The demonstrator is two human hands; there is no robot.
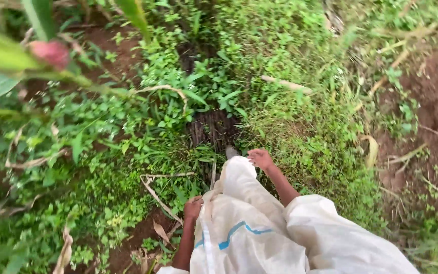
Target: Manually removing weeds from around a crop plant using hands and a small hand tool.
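1. Left hand (pixel 193 207) – fingers curled tight on the edge of the white woven sack (pixel 244 223), arm bent low
2. Right hand (pixel 260 159) clutches the sack's top end, over weedy ground (pixel 128 152) – blue stripe mid-sack

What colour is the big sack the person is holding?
The sack is white with a thin blue line across it, seen in the head view.
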